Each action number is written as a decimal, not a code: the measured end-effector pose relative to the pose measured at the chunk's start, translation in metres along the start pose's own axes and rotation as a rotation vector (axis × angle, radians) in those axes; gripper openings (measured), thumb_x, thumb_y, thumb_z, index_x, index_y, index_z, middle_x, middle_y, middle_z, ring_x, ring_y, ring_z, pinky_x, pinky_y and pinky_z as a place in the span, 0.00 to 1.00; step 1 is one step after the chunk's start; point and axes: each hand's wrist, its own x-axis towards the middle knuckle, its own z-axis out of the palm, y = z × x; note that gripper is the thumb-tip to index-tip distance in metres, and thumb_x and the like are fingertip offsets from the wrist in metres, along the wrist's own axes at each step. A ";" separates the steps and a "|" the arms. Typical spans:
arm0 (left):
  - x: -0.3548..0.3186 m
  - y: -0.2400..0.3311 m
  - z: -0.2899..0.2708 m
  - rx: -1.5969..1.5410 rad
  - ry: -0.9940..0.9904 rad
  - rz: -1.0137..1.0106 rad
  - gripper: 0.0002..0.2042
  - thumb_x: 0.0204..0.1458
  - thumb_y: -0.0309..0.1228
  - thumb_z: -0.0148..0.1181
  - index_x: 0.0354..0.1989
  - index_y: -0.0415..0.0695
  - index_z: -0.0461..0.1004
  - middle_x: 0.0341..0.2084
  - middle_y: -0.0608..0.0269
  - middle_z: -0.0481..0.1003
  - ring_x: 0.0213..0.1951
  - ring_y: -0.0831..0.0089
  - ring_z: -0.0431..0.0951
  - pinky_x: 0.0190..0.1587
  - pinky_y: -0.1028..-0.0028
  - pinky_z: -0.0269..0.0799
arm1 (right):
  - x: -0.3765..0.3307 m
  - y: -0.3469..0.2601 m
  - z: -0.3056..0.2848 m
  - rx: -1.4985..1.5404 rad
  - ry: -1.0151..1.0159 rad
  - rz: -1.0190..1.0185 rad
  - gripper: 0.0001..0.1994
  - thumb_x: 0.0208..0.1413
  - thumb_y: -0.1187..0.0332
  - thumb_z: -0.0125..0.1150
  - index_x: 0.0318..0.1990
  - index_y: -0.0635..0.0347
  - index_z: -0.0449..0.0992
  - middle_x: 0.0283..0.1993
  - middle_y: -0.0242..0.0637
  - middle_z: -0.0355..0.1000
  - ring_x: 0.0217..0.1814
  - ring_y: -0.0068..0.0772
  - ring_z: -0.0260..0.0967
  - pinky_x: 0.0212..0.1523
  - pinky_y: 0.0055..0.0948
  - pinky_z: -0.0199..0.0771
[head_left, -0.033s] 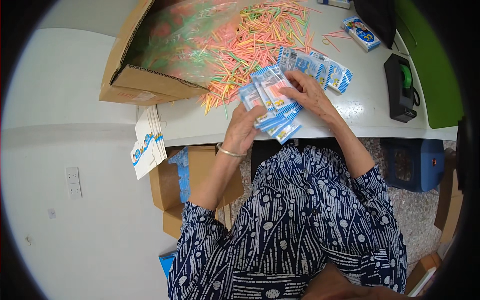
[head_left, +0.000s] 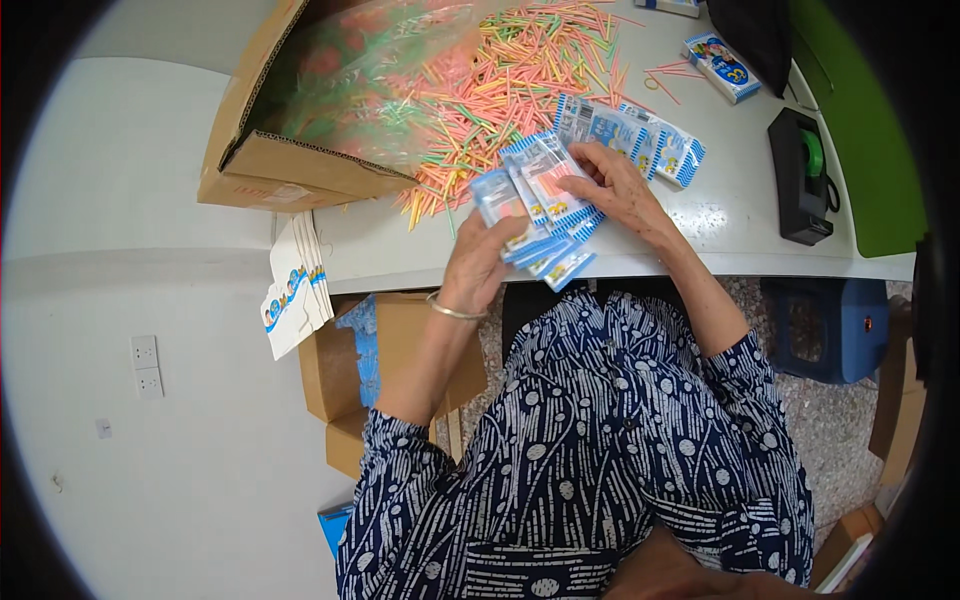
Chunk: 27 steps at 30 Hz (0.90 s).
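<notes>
Several small blue-and-white packets (head_left: 555,190) are fanned out over the table's near edge, with pink sticks showing through their clear fronts. My left hand (head_left: 482,255), wearing a bangle, grips the left part of the fan with its thumb on top. At the right side my right hand (head_left: 622,190) pinches the upper packets between thumb and fingers. More flat packets (head_left: 630,135) lie on the table just beyond my right hand. Past both hands spreads a loose heap of thin pink, yellow and green sticks (head_left: 530,75).
A tipped cardboard box (head_left: 310,165) with a clear plastic liner opens onto the heap. To the right are a black tape dispenser (head_left: 800,180) and a small printed box (head_left: 722,68). White folded cartons (head_left: 298,290) hang at the table's left edge; another cardboard box (head_left: 420,345) stands below.
My left hand has shifted slightly left, and the packets under it have slid a little left with it. My right hand stays in nearly the same place.
</notes>
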 end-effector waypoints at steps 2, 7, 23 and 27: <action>-0.015 0.009 -0.011 0.079 0.069 0.081 0.22 0.51 0.20 0.55 0.56 0.36 0.62 0.48 0.58 0.72 0.47 0.69 0.75 0.51 0.70 0.72 | -0.001 -0.008 -0.001 -0.018 0.013 -0.001 0.25 0.51 0.57 0.63 0.50 0.68 0.71 0.38 0.39 0.70 0.36 0.28 0.64 0.37 0.27 0.66; -0.030 0.035 -0.017 0.146 0.172 0.148 0.23 0.50 0.20 0.58 0.56 0.37 0.62 0.48 0.59 0.72 0.48 0.71 0.74 0.51 0.72 0.70 | 0.000 0.002 -0.001 -0.026 0.007 0.006 0.25 0.51 0.56 0.62 0.50 0.68 0.71 0.40 0.40 0.70 0.36 0.30 0.65 0.38 0.27 0.66; 0.041 -0.028 0.026 0.672 0.227 0.621 0.29 0.49 0.33 0.60 0.57 0.34 0.56 0.51 0.43 0.64 0.60 0.53 0.56 0.62 0.57 0.49 | 0.001 0.011 0.001 -0.293 -0.058 -0.320 0.17 0.62 0.62 0.46 0.49 0.66 0.71 0.44 0.46 0.68 0.49 0.48 0.64 0.52 0.38 0.62; 0.028 -0.035 0.028 0.852 0.303 0.632 0.33 0.50 0.31 0.60 0.60 0.32 0.51 0.52 0.44 0.63 0.58 0.57 0.61 0.60 0.60 0.56 | -0.007 -0.006 0.012 -0.231 0.060 -0.192 0.17 0.61 0.62 0.47 0.48 0.67 0.71 0.43 0.46 0.66 0.48 0.49 0.62 0.51 0.38 0.62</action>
